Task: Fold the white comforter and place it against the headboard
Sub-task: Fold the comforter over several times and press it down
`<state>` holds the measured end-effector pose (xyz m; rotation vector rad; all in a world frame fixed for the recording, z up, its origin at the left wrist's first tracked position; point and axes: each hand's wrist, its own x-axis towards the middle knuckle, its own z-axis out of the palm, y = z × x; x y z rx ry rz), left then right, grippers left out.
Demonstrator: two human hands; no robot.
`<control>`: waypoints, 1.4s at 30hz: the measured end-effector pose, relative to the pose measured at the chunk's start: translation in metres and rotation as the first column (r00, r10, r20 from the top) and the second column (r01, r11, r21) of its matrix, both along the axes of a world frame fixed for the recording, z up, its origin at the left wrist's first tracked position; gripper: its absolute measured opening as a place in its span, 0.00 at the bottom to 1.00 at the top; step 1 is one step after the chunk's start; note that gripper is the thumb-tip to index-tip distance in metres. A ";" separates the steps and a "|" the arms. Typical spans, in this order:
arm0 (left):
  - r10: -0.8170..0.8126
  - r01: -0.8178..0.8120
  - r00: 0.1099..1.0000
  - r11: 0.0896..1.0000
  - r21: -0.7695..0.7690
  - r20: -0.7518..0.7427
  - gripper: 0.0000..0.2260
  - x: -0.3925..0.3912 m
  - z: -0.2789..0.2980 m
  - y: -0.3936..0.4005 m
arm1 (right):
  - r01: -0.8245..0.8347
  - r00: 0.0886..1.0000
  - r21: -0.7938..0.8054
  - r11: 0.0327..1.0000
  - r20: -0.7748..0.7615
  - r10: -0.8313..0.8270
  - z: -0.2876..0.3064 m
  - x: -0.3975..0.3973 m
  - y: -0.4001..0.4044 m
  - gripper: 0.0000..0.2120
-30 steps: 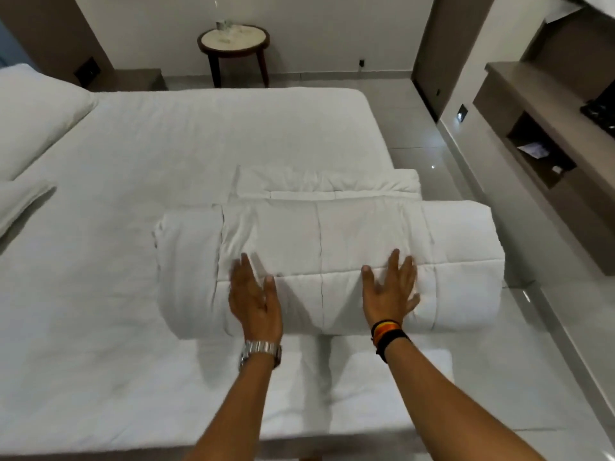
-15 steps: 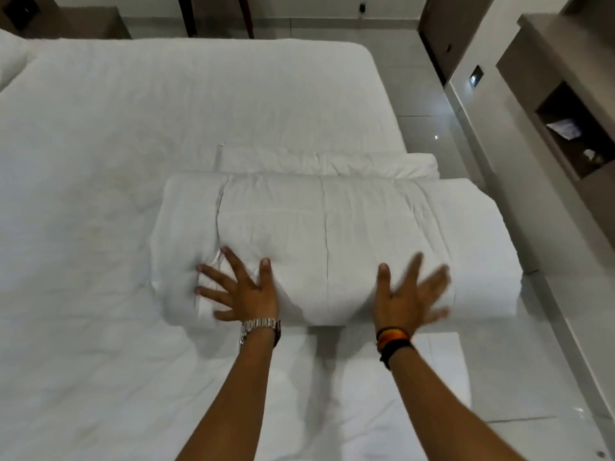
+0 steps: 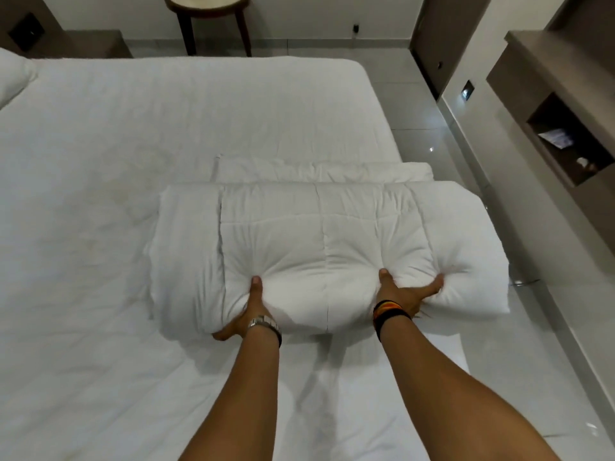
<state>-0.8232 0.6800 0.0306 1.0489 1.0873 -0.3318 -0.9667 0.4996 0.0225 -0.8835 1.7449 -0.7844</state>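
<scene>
**Folded comforter gripped at near edge, right side of bed**

Nearest the camera, two bare forearms extend over the white sheet of the bed (image 3: 100, 261). The sheet is creased and lightly wrinkled between the arms. The left hand (image 3: 248, 311), with a metal watch (image 3: 264, 324) at the wrist, is clamped on the near edge of the comforter (image 3: 316, 241): thumb pressed into the top, fingers tucked beneath and hidden. The right hand (image 3: 404, 292), with dark and orange wristbands (image 3: 387, 311), has its grip closed on the same edge in like manner, thumb on top, another finger spread toward the right end. The padding dimples and bulges around both grips.

The comforter is folded into a thick, quilted bundle lying across the right half of the bed, its right end overhanging the mattress edge. A lower layer protrudes just behind it.

Beyond, the sheet runs flat to the far edge. A pillow (image 3: 13, 78) shows at the far left edge of the frame. A glossy tiled floor (image 3: 432, 141) borders the bed on the right, with a built-in shelf unit (image 3: 549, 104) along the wall. At the far wall stands a small round table (image 3: 208, 8) on dark legs.
</scene>
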 end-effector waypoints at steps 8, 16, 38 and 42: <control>-0.227 0.195 0.968 0.947 0.256 0.103 0.61 -0.037 0.017 0.023 | -0.079 0.989 -0.145 0.986 0.114 0.096 0.012 -0.049 0.014 0.45; -0.152 0.123 0.985 0.950 0.288 0.081 0.59 -0.188 0.057 0.147 | -0.102 0.979 -0.199 0.975 0.156 0.134 0.052 -0.185 0.128 0.45; -0.950 -0.008 -0.005 -0.313 0.950 -0.313 0.38 -0.179 -0.036 0.134 | -0.984 0.088 -0.019 0.175 -0.915 0.394 0.002 -0.170 0.126 0.36; -0.959 -0.121 -0.003 -0.282 0.952 -0.284 0.37 -0.113 -0.049 0.071 | -0.986 0.101 -0.046 0.162 -0.932 0.348 -0.023 -0.096 0.058 0.36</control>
